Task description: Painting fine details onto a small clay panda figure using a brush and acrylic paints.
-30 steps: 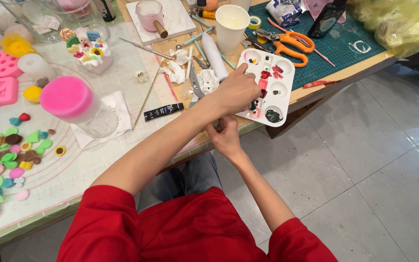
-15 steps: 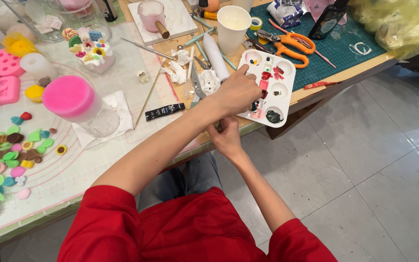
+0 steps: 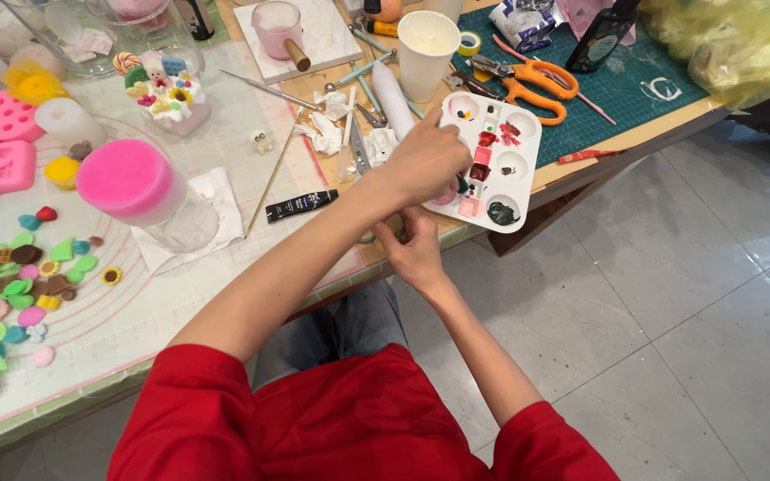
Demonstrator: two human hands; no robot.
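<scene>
White plastic palette (image 3: 517,134) with red and dark paint wells sits at the table (image 3: 225,116) edge, right of centre. The left hand (image 3: 425,165) rests over its left side, fingers curled on something I cannot make out. The right hand (image 3: 416,254) is just below, fingers pinching a small hidden thing. Orange scissors (image 3: 536,85) and a cup (image 3: 427,53) lie above.

Glossy white plastic paint palette (image 3: 528,142), smeared with wet red and dark green paint. At its eleven o'clock, a matt white paper cup (image 3: 427,53). Orange plastic-handled metal scissors (image 3: 528,85) lie on a matt green cutting mat (image 3: 634,89).
</scene>
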